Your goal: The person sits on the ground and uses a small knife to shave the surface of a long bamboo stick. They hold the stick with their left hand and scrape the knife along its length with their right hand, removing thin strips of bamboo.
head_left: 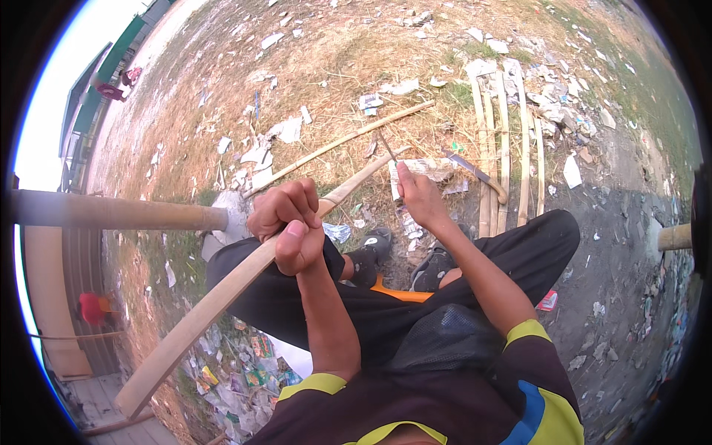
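Note:
A long, pale bamboo strip [215, 311] slants across my left thigh, from the lower left to beyond my feet. My left hand [289, 226] is closed around its middle. My right hand [421, 196] is closed on a thin, dark-bladed knife [387, 146], its blade seen nearly edge-on near the strip's far end; whether the two touch I cannot tell. The knife's handle is hidden in my fingers. A second knife [478, 174] with a curved wooden handle lies on the ground right of my right hand, next to several bamboo strips [504, 148].
Another bamboo strip [341, 141] lies beyond my left hand. Thick round poles [119, 210] stand at left and right. Litter [245, 371] and dry grass cover the ground around my crossed legs. Far left, a person [131, 76] is near a green wall.

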Available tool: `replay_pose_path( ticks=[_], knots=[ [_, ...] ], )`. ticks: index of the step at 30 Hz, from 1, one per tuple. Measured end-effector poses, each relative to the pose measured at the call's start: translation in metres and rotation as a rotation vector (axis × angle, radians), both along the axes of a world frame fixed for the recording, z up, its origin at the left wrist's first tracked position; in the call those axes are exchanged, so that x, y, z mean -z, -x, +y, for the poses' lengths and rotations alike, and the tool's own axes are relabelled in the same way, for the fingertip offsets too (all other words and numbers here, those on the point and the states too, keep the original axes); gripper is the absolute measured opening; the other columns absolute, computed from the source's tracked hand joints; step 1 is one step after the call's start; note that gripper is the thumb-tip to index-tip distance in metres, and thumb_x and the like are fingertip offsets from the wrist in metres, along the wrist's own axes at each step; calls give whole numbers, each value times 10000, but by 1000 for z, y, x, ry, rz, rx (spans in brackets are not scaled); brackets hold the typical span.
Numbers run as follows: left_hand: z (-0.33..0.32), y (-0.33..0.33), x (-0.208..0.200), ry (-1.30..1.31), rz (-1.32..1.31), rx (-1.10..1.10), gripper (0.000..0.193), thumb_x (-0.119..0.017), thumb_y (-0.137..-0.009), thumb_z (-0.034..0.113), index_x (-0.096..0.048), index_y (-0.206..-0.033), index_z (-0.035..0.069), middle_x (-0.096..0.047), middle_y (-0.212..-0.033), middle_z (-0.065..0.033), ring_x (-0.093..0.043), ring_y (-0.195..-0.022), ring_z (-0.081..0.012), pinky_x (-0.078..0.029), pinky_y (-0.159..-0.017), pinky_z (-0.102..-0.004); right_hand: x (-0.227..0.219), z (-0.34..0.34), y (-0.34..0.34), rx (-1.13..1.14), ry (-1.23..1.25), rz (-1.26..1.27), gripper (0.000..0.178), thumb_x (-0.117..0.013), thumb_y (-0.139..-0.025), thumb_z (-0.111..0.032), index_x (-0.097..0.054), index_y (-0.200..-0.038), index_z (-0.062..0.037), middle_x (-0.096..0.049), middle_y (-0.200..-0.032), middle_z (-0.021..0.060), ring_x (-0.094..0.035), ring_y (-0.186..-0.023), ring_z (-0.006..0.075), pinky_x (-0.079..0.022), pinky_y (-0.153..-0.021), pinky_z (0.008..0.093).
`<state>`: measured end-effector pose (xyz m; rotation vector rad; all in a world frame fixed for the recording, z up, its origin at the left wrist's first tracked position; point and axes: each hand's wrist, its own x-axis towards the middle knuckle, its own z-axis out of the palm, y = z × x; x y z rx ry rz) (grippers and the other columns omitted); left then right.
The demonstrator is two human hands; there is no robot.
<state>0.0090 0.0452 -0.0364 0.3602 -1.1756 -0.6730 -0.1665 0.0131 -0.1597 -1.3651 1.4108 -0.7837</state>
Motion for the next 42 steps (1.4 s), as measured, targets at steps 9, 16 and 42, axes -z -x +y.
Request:
replay_pose_path(
  ticks=[9, 16, 42],
  knots=[
    [2, 10, -9, -51, 34, -148, 233, -502, -668, 98, -330, -514, 73, -318, -469, -17, -292, -414, -104, -236, -417, -264, -59, 58, -31, -90, 333, 32, 547, -346, -1009, -355, -536, -687, 44, -501, -574, 239, -523, -543, 416, -391, -541, 446],
    [-2, 17, -10, -23, -26, -111, 267, -531, -671, 114, -324, -514, 53, -310, -464, -19, -281, -407, -103, -229, -399, -251, -47, 52, -30, -45, 415, 58, 588, -326, -1013, -375, -536, -682, 63, -511, -576, 241, -525, -542, 408, -392, -558, 457],
    [-12, 1, -5, -51, 125, -116, 225, -495, -641, 89, -308, -524, 44, -305, -481, -34, -261, -420, -104, -242, -407, -233, -24, 38, -41, -23, 391, 101, 485, -415, -989, -319, -573, -681, 22, -546, -602, 254, -560, -600, 448, -436, -544, 508]
  ],
)
